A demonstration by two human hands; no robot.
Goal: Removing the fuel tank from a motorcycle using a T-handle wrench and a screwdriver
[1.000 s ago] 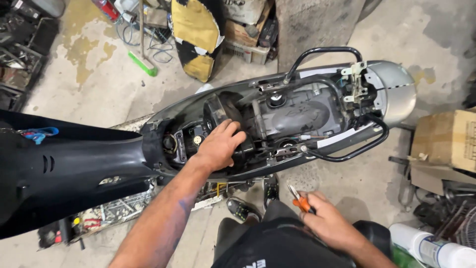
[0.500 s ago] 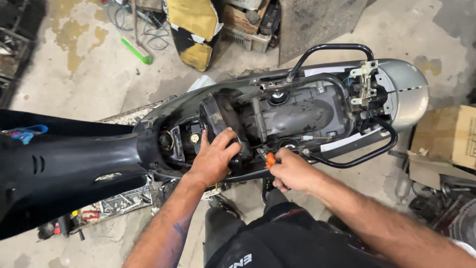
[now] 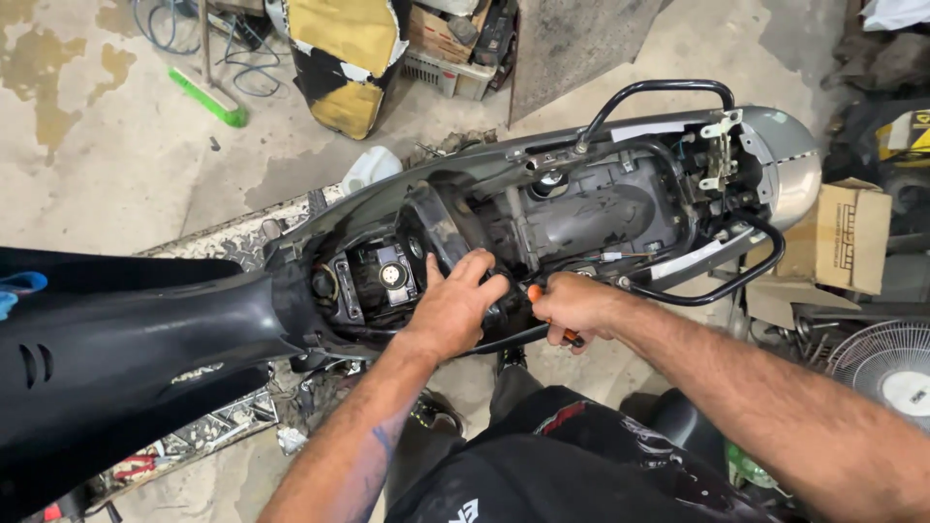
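A scooter (image 3: 581, 208) with its seat removed is seen from above, lying across a stained concrete floor (image 3: 87, 145), its open body compartment (image 3: 591, 218) exposed. Compared with a second ago, the right hand (image 3: 572, 308) has been brought up from beside the lap to the near edge of the frame, where it is now closed around an orange-handled tool (image 3: 552, 312); half a second ago it was already there, and little has shifted since. The tool is mostly hidden in the fist, with orange showing at the top of the fist and below it, so its kind cannot be told. The left hand (image 3: 455, 302) has stayed on the black housing (image 3: 446, 237) at the middle of the compartment, fingers spread and curled over its near edge, pressing rather than enclosing it. The two hands are placed just beside each other, the tool lying between them at the lower rim of the frame. To the left of the left hand, a small metal part (image 3: 390, 275) with wiring is seen in a recess. A black grab rail (image 3: 668, 97) is arched over the rear. A cardboard box (image 3: 851, 237) is set at the right, a fan (image 3: 886, 373) below it, and a green brush (image 3: 205, 97) lies on the floor at the upper left.
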